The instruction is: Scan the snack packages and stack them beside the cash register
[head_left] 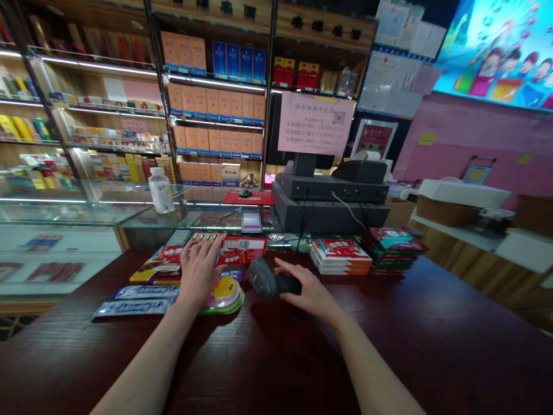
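Note:
My left hand (199, 268) lies flat with fingers stretched out over the snack packets on the dark wooden counter (276, 357), its fingertips on a red packet (242, 250) and its palm above a round colourful candy pack (224, 294). My right hand (307, 291) rests on a dark grey handheld barcode scanner (265, 280) that lies on the counter; its fingers curl over the handle. Long blue and silver candy strips (138, 300) lie to the left of my left forearm.
A black cash register (330, 199) with a pink notice on its screen back stands behind. Stacks of red boxes (341, 256) and dark red packets (395, 242) sit to its front right. A glass display case (86, 210) carries a plastic bottle (161, 190). Shelves of boxed goods fill the back wall.

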Demonstrator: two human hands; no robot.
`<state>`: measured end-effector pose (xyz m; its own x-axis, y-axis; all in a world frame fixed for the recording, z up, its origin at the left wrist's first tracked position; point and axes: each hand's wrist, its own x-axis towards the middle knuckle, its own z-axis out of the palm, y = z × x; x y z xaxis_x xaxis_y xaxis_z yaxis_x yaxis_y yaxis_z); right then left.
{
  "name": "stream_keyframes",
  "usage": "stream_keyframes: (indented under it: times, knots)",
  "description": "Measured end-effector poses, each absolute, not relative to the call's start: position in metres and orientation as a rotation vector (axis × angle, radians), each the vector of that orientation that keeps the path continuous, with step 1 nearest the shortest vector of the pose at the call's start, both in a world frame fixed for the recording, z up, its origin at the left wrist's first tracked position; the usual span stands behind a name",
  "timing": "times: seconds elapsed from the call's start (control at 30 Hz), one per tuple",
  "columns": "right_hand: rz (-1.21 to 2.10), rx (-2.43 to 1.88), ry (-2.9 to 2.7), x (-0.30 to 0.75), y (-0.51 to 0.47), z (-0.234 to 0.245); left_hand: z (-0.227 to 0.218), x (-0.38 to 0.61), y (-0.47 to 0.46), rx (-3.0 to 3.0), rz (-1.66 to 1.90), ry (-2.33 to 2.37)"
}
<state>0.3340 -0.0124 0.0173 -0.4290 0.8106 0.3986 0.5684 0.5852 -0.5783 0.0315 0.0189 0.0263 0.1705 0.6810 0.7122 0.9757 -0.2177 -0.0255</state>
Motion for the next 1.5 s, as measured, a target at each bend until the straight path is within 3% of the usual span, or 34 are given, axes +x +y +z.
stream_keyframes:
  times: [0.6, 0.97, 1.5]
  knots:
    - [0.499, -1.148, -2.385, 0.33, -0.015, 0.012, 0.029, 0.032, 0.019, -1.986, -0.922, -1.524]
    - [0.825, -1.062, -1.578, 0.328, 0.008, 0.001, 0.031, 0.044, 0.014, -2.054, -0.9, -1.37]
    - [0.941, -0.926, -1.474, 0.316, 0.011, -0.005, 0.024, 0.06, 0.013, -2.085, -0.949, -1.386]
